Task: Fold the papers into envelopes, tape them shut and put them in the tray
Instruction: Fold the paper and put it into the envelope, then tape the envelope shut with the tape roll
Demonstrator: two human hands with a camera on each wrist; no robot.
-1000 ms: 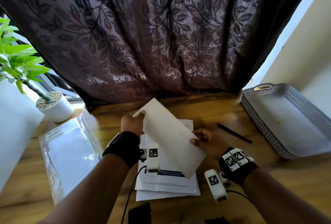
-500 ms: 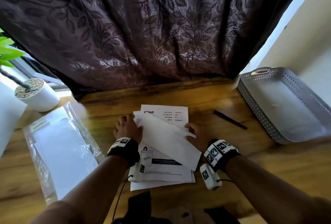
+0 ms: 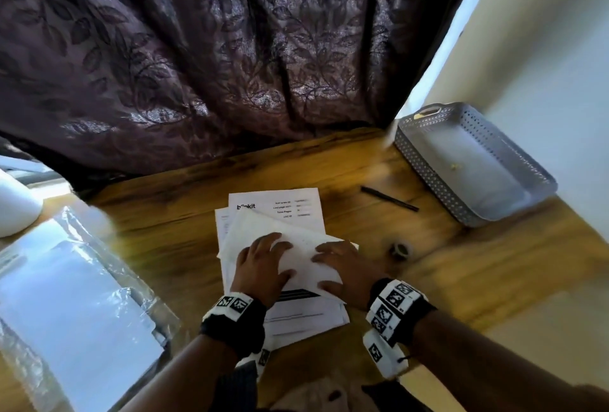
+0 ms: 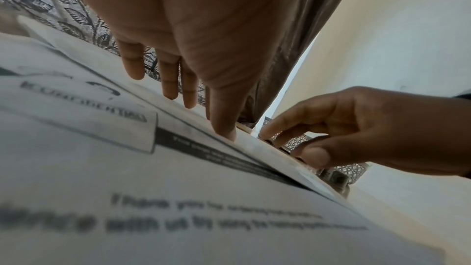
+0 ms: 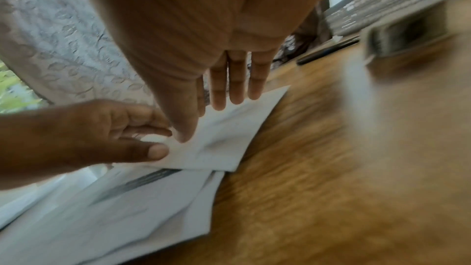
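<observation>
A folded white paper [image 3: 303,256] lies at an angle on a stack of printed sheets [image 3: 290,207] in the middle of the wooden table. My left hand [image 3: 263,263] presses flat on its left half, fingers spread. My right hand [image 3: 342,265] presses on its right half, thumb at the near edge. In the right wrist view the straight fingers [image 5: 237,86] lie over the folded paper [image 5: 224,142], and the left hand [image 5: 102,132] touches its corner. The grey perforated tray [image 3: 425,167] stands at the back right. A small roll of tape [image 3: 400,250] sits just right of my right hand.
A black pen [image 3: 389,199] lies between the papers and the tray. A clear plastic bag of white sheets [image 3: 72,296] covers the left of the table, with a white pot [image 3: 16,204] behind it. A dark patterned curtain [image 3: 230,65] hangs along the far edge.
The folded paper was held up in both hands; it has come down onto the stack, and both hands now press flat on it.
</observation>
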